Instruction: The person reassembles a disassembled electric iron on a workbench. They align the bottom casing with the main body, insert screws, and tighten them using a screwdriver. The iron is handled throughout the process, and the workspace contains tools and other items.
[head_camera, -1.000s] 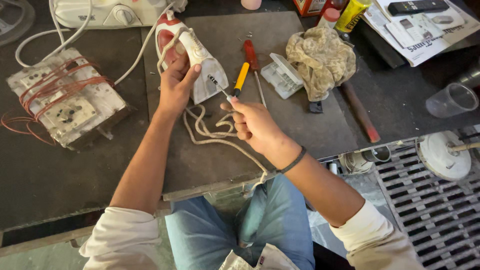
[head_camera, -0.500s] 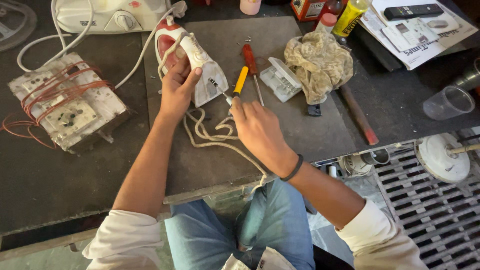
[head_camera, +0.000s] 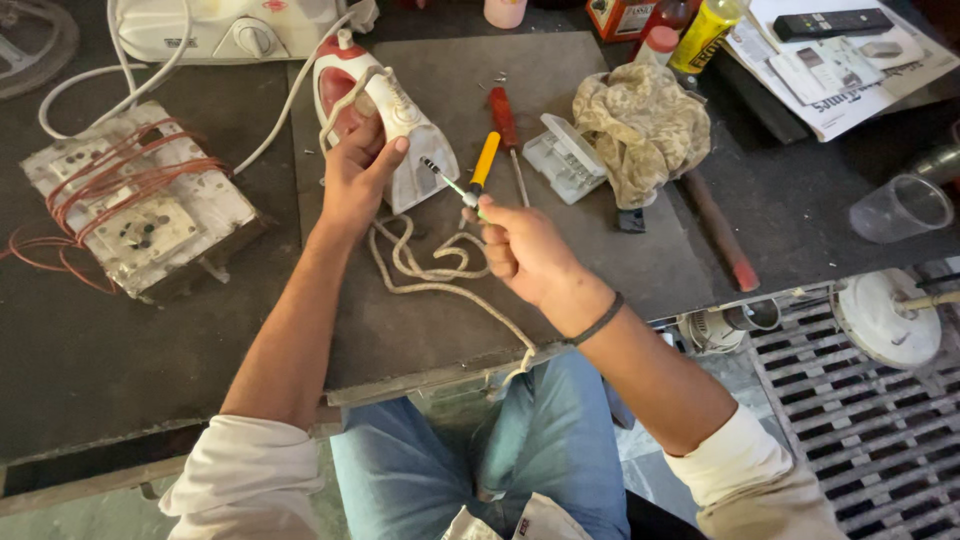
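A red and white clothes iron (head_camera: 410, 150) lies on its side on a dark mat (head_camera: 620, 270) on the workbench. My left hand (head_camera: 356, 172) grips the iron's body and handle. My right hand (head_camera: 520, 245) holds a thin screwdriver (head_camera: 448, 180) whose tip points at the iron's rear end. A yellow-handled screwdriver (head_camera: 484, 160) lies on the mat just above my right hand. The iron's white cloth-covered cord (head_camera: 430, 265) coils on the mat between my hands and runs off the bench's front edge.
A red-handled screwdriver (head_camera: 505, 120), a small white plastic cover (head_camera: 563, 158) and a crumpled rag (head_camera: 640, 125) lie right of the iron. A metal block wound with red wire (head_camera: 130, 205) sits left. A clear cup (head_camera: 900, 208), papers (head_camera: 830, 70), bottles (head_camera: 700, 35) lie at right.
My right hand has drawn slightly toward me, and the thin screwdriver's tip now points at the iron's rear. My left hand keeps its grip on the iron.
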